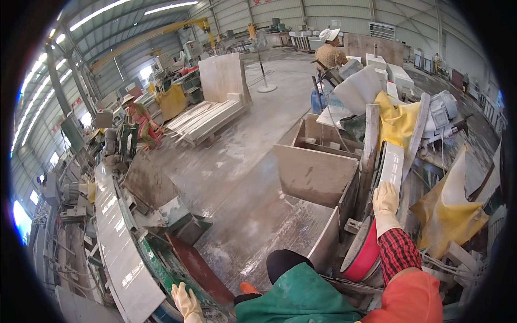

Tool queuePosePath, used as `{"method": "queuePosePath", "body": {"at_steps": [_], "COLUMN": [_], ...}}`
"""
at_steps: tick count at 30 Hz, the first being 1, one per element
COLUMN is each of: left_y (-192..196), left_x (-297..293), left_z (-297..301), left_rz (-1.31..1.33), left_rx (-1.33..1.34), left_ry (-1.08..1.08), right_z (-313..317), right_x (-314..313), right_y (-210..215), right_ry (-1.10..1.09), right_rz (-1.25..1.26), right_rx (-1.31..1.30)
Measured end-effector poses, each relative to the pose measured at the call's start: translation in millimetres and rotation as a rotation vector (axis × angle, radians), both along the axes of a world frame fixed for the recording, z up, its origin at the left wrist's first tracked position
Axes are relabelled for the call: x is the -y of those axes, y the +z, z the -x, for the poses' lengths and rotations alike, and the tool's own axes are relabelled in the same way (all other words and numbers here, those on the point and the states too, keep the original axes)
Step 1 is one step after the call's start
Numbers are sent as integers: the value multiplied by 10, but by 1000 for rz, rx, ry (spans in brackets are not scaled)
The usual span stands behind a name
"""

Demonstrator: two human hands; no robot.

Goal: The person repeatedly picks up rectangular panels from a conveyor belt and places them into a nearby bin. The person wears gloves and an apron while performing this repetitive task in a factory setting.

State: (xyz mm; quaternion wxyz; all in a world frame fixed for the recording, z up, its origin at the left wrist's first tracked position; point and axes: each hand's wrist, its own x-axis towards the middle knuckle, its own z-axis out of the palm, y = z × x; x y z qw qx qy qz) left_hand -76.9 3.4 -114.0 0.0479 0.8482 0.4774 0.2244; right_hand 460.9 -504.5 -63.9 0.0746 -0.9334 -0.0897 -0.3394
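Observation:
My right hand [385, 202], in a cream rubber glove, lies with its fingers stretched over the near end of a narrow white stone strip [392, 163]. The strip runs away from me between two worn upright boards, its far end under a yellow cloth flap [398, 121]. A red-edged belt [363, 253] is just below that hand. At the lower left my left hand [187, 302], gloved alike, has its fingers apart and holds nothing. It is beside the green machine edge [161, 264], close to the near end of a long pale stone slab [126, 247].
A grey stone-walled bin [315, 175] stands ahead on the wet floor. Another yellow sheet [449, 210] hangs at the right near an electric motor [440, 110]. Stacked pale strips [207, 118] lie farther off. One person [329, 51] is at the back right, another [141, 121] at the left.

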Motion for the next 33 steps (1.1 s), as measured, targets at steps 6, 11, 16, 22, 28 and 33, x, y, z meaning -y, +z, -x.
{"method": "queuePosePath", "body": {"at_steps": [6,11,16,22,28,33], "left_y": [-32,-74,-131,-81,41,68], "left_x": [-11,-28,-43,-31,-1,26], "left_z": [32,60,81,69,28,24], "left_rz": [-20,-44,-41,-5,46,31], "left_rx": [31,44,98,101,96,126], "left_ry": [-13,-29,-52,-35,-30,-41], "right_z": [40,115,132,182,300,337], "right_x": [51,61,74,53,-5,-14], "right_y": [-85,-63,-99,-121,-59,-84], "right_ry": [27,27,23,43,34,48], "right_rz": [-3,-5,-4,-15,-38,-47], "right_rx": [72,80,105,97,52,93]}}
